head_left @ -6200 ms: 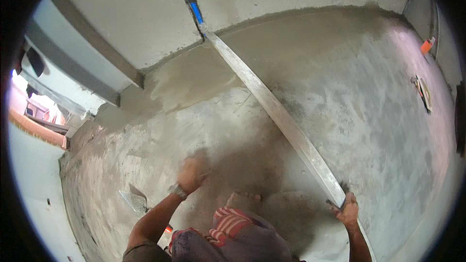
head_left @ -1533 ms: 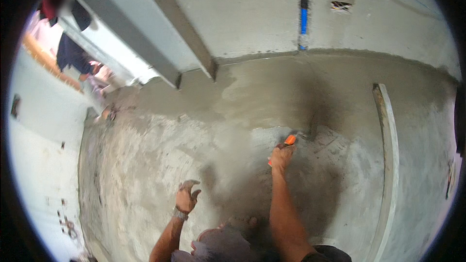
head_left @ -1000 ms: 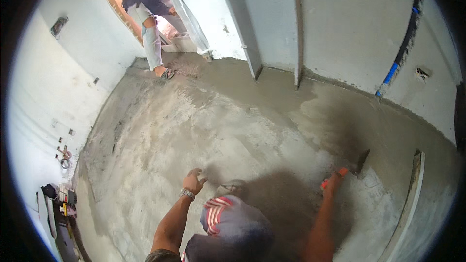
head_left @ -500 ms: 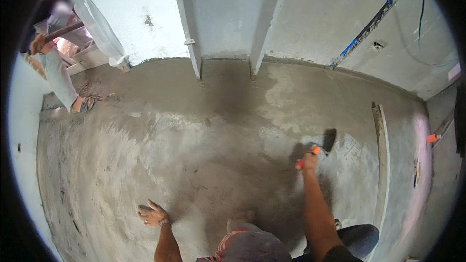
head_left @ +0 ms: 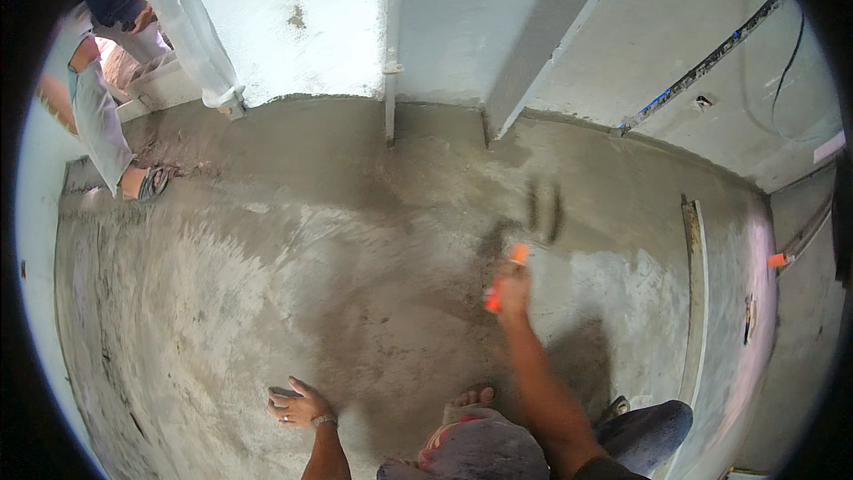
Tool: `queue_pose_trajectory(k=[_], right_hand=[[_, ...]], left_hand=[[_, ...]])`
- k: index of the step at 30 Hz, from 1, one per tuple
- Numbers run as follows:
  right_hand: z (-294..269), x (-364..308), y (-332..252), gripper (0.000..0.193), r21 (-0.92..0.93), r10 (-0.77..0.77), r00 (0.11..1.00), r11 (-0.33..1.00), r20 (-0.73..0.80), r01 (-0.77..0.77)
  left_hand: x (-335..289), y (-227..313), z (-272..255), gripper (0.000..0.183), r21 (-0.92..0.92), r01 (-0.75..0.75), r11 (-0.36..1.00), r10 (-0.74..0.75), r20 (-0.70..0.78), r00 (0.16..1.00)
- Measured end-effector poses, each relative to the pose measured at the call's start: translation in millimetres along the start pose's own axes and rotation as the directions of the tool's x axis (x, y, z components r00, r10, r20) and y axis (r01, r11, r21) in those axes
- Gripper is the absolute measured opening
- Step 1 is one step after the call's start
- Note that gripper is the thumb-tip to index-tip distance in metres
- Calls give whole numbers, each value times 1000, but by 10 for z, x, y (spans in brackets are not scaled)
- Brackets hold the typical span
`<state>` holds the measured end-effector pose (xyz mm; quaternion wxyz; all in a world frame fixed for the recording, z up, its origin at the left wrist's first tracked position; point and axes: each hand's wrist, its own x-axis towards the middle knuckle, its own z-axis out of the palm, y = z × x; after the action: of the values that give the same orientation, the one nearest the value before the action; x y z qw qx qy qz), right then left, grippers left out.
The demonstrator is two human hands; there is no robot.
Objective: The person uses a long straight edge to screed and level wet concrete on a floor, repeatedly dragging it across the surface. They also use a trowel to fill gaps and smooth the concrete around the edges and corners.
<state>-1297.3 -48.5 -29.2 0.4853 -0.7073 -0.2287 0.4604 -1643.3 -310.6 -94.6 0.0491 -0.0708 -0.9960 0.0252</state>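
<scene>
My right hand (head_left: 513, 293) is wrapped round the orange-red handle of a trowel (head_left: 519, 254), out in front of me right of centre. Its dark blade is smeared by motion over the grey cement floor (head_left: 267, 302), so whether it touches the surface cannot be told. Flat on the floor at the near left rests my left hand (head_left: 298, 404), fingers spread, with a ring and a band at the wrist. The cement looks wet and dark in patches, paler and streaked elsewhere.
Two upright profiles, a narrow one (head_left: 391, 53) and a wider one (head_left: 542, 44), stand by the far wall. A long straightedge (head_left: 693, 293) lies at right. Another person's sandalled foot (head_left: 153, 183) is at far left. My bare foot (head_left: 474, 396) is below.
My right hand has swept the trowel to the left. My left hand stays planted on the floor. At far left, the wooden handle the other person held is out of sight.
</scene>
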Motion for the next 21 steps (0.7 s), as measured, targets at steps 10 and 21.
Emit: queue_pose_trajectory(k=[10,21], right_hand=[[-490,389,629,18,-99,30,975,994,-221,-53],[-512,303,-315,27,-160,-41,999,986,1,40]], left_hand=[[6,-14,32,76,39,15,999,-14,-30,999],[81,-129,348,81,182,32,983,-22,-54,998]])
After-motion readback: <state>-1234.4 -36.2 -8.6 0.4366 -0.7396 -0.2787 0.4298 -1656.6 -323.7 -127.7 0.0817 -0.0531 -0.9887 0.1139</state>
